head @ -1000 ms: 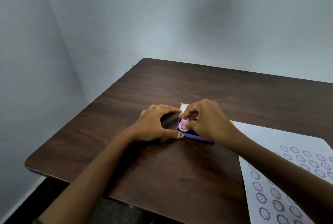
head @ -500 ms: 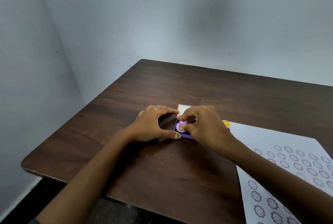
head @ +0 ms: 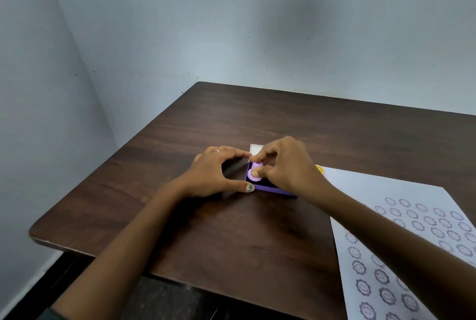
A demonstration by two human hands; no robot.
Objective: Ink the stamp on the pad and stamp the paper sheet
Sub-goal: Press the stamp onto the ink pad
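A small lilac round stamp (head: 254, 173) sits on the dark ink pad (head: 268, 188), a purple-rimmed square case in the middle of the table. My right hand (head: 286, 165) pinches the stamp between thumb and fingers and hides most of the pad. My left hand (head: 216, 171) rests on the table left of the pad, index finger and thumb touching the case's left side. The white paper sheet (head: 401, 219), covered with several purple smiley stamp marks, lies to the right, partly under my right forearm.
The case's white lid (head: 255, 149) shows just behind the pad. A small yellow object (head: 319, 169) lies at the paper's top-left corner. The dark wooden table (head: 257, 229) stands in a corner between grey-blue walls; its left and near edges drop to a dark floor.
The stamp stays on the pad in my right hand, whose fingers have shifted slightly. My left hand keeps its place against the case. The view has shifted a little.
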